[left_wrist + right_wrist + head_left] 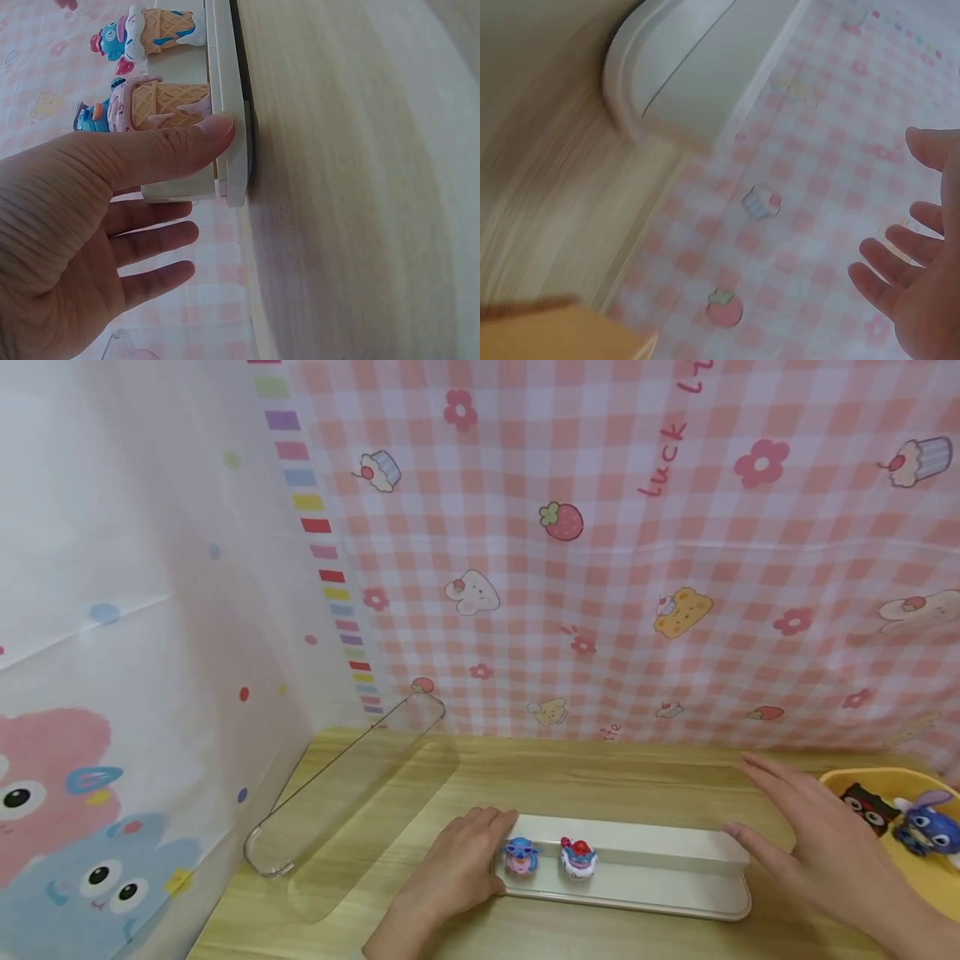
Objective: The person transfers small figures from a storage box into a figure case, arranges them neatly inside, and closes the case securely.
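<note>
A long white stepped display base (637, 889) lies on the wooden table. Its left end is gripped by my left hand (450, 864), with the thumb on the front edge and the fingers around behind. Two toy figures in ice-cream cones stand on the lower step near that hand: a blue one with sunglasses and pink icing (521, 857), and one with a red cap and white icing (579, 858). Past the base's right end, my right hand (817, 839) hovers with fingers spread and holds nothing; the right wrist view shows it apart from the base.
A clear plastic cover (352, 785) leans at the back left, against the cloth. At the right edge a yellow basin (918, 877) holds more figures, among them a blue long-eared one (930, 827) and a dark one (868, 810). Checked cloth (525, 568) hangs behind the table.
</note>
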Tool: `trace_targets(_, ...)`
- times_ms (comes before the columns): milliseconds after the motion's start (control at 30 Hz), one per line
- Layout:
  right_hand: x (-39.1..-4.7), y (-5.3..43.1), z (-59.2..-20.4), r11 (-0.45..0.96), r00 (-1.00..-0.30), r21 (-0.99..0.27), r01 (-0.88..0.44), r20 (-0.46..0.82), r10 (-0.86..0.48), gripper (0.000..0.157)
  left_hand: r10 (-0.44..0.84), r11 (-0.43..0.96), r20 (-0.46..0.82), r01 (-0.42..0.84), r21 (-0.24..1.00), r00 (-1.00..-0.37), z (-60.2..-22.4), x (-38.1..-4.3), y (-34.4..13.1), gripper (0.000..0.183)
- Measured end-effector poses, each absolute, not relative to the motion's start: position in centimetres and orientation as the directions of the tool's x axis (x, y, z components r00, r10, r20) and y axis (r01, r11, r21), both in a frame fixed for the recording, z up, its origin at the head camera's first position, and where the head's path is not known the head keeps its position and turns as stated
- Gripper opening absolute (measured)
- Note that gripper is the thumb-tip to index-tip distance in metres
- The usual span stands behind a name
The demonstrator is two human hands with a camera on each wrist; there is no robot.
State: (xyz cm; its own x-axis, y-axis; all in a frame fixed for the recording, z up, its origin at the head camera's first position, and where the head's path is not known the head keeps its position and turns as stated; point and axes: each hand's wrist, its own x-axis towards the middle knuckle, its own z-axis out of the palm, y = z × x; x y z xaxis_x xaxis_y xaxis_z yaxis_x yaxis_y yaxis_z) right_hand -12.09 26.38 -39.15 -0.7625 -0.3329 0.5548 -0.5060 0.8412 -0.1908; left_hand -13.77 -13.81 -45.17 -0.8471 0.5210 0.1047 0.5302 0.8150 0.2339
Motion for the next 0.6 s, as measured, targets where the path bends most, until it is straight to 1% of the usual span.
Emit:
trace_targets(133,-12.5,28.3,-39.1,0.867,-0.789,-0.18,-0.464,0.53,-0.312,0.082,0.52,0.816,0.102,0.528,0.235,-0.848,-45.2,-13.8,-13.8,0.09)
trace_targets(233,-12.9,29.8,-39.2,0.875,-0.789,-0.161,-0.456,0.528,-0.314,0.082,0.519,0.817,0.101,0.527,0.234,-0.849,-45.3,-13.8,-13.8,0.09)
trace_targets(367,-13.3,31.8,-39.5,0.891,-0.802,-0.137,-0.432,0.51,-0.31,0.087,0.518,0.817,0.099,0.526,0.236,-0.85,-45.3,-13.9,-13.8,0.089)
trace_targets(467,-13.6,33.1,-39.8,0.908,-0.835,-0.162,-0.387,0.479,-0.271,0.089,0.519,0.817,0.1,0.527,0.233,-0.849,-45.3,-13.8,-13.8,0.089)
trace_targets(600,-14.3,34.8,-40.7,0.913,-0.842,-0.197,-0.357,0.491,-0.223,0.093,0.518,0.818,0.105,0.528,0.227,-0.849,-45.3,-13.9,-13.8,0.089)
